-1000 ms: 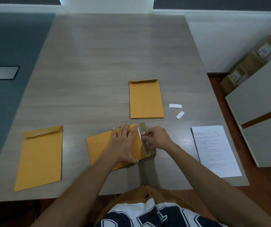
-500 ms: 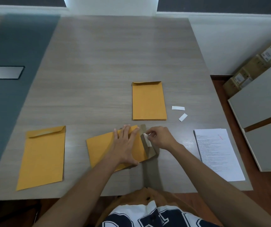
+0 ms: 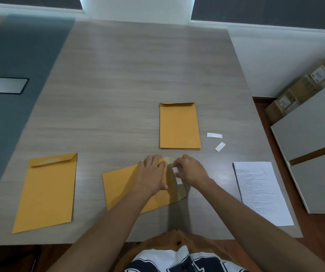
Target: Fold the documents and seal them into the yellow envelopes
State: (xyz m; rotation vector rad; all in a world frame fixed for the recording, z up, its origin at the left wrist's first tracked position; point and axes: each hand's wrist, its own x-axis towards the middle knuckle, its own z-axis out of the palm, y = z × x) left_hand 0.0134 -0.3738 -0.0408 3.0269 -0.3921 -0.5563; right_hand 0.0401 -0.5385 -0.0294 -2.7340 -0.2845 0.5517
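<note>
A yellow envelope [image 3: 126,185] lies sideways in front of me, its open flap [image 3: 179,191] pointing right. My left hand [image 3: 152,175] presses flat on the envelope near the flap. My right hand [image 3: 190,170] pinches a white adhesive strip [image 3: 175,170] that runs along the flap. A stack of yellow envelopes [image 3: 179,126] lies further back. Another yellow envelope [image 3: 46,191] with its flap down lies at the left. A pile of printed documents [image 3: 262,191] sits at the right.
Two peeled white strips [image 3: 214,135] [image 3: 220,147] lie right of the envelope stack. The wooden table [image 3: 130,75] ends at its right edge near grey cabinets [image 3: 315,146] and cardboard boxes [image 3: 303,89]. A grey surface [image 3: 10,55] with a metal plate lies to the left.
My right hand has shifted up along the flap, pulling at the white strip. My left hand stays pressed on the envelope. The view has tilted slightly.
</note>
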